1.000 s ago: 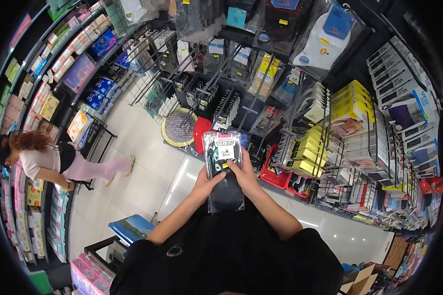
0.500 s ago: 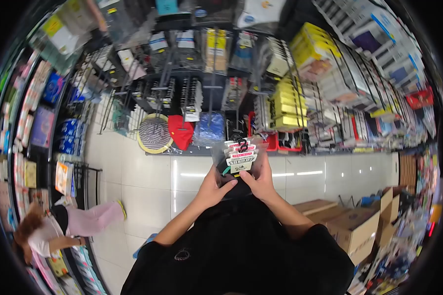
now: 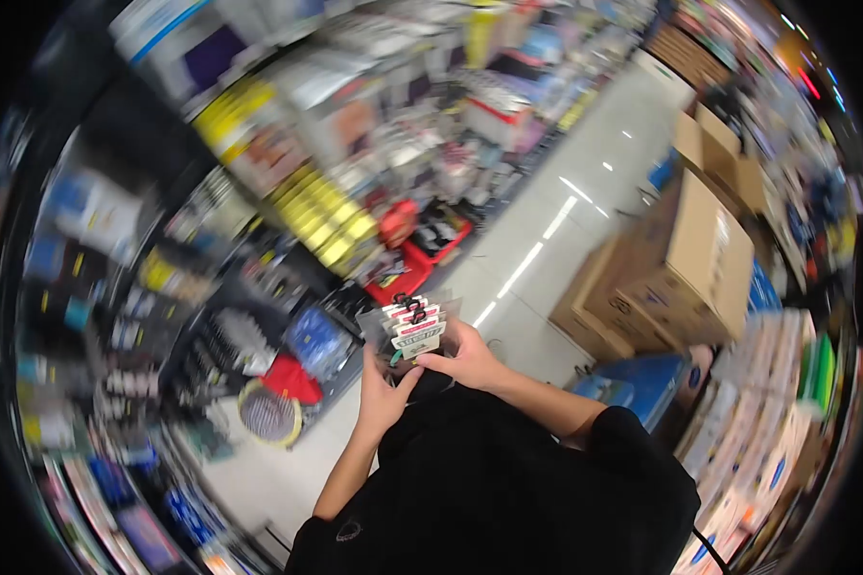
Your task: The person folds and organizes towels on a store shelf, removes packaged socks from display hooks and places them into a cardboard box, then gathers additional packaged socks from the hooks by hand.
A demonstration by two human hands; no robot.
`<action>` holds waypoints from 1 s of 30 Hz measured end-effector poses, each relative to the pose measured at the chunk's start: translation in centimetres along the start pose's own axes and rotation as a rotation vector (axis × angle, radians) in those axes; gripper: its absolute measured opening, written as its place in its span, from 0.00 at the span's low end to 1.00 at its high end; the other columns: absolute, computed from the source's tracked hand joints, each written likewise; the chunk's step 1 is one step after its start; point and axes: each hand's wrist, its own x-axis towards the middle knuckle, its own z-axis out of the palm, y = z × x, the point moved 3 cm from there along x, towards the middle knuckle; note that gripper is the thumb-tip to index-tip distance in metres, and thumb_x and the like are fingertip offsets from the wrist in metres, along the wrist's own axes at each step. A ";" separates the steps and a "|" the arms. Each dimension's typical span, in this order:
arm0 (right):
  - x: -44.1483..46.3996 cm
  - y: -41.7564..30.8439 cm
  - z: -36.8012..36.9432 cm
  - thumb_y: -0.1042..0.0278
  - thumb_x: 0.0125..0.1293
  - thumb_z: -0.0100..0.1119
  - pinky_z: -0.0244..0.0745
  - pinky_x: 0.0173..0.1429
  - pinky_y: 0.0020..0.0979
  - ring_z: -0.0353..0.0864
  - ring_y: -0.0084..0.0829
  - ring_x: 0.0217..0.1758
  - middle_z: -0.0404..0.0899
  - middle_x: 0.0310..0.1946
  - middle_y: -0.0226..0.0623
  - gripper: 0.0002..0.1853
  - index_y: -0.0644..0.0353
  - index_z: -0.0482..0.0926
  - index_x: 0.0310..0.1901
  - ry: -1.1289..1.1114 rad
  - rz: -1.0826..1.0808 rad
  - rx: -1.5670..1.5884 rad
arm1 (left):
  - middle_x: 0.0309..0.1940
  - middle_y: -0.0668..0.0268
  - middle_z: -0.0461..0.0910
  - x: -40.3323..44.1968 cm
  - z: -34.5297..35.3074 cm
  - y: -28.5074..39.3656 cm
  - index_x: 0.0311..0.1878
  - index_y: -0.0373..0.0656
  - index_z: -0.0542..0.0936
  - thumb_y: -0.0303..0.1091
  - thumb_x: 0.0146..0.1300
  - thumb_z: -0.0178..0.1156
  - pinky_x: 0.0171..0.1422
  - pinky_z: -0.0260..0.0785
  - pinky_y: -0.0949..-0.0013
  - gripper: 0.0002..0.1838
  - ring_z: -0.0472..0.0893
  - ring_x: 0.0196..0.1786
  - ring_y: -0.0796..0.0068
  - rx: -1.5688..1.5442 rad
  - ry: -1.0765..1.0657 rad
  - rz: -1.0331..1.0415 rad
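Observation:
A small stack of hanging packs [image 3: 418, 335] sits between my two hands in front of my chest. The packs are clear and dark bags with white-and-red header cards and black plastic hooks on top. My left hand [image 3: 384, 395] grips their left side, its thumb at the lower edge. Along the right side my right hand [image 3: 472, 362] is closed, with its thumb over the front card. What lies inside the bags cannot be made out, and the fingers behind the stack are hidden.
Racks of hanging goods rise ahead, with yellow packs [image 3: 331, 225], red bins [image 3: 398, 278], a red cap [image 3: 292, 379] and a striped hat [image 3: 270, 414] low down. Cardboard boxes [image 3: 686, 273] stand on the tiled floor [image 3: 518, 278] at right, near a blue bin [image 3: 638, 383].
My view has swung to the right, so the racks now run diagonally and the boxes look nearer. The person at left is out of view. Both hands still hold the packs.

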 end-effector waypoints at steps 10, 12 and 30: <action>-13.8 -15.0 -35.5 0.76 0.57 0.68 0.74 0.55 0.31 0.80 0.29 0.49 0.81 0.48 0.38 0.24 0.66 0.73 0.55 1.194 -0.432 -0.410 | 0.64 0.51 0.63 9.3 22.5 -1.7 0.72 0.45 0.51 0.24 0.55 0.64 0.63 0.65 0.59 0.44 0.73 0.60 0.60 0.240 -0.454 -0.068; -16.6 -19.2 -40.2 0.74 0.59 0.67 0.73 0.55 0.28 0.80 0.27 0.48 0.81 0.47 0.36 0.22 0.63 0.74 0.55 1.386 -0.537 -0.475 | 0.63 0.51 0.64 9.7 24.4 -1.8 0.72 0.44 0.51 0.24 0.56 0.64 0.62 0.66 0.59 0.43 0.74 0.59 0.60 0.273 -0.520 -0.105; -15.2 -19.0 -46.1 0.74 0.58 0.68 0.73 0.52 0.27 0.78 0.24 0.48 0.82 0.43 0.35 0.17 0.66 0.76 0.49 1.329 -0.357 -0.514 | 0.59 0.55 0.72 14.0 26.4 -2.6 0.66 0.40 0.61 0.26 0.59 0.63 0.63 0.67 0.62 0.32 0.74 0.60 0.64 0.254 -0.537 -0.097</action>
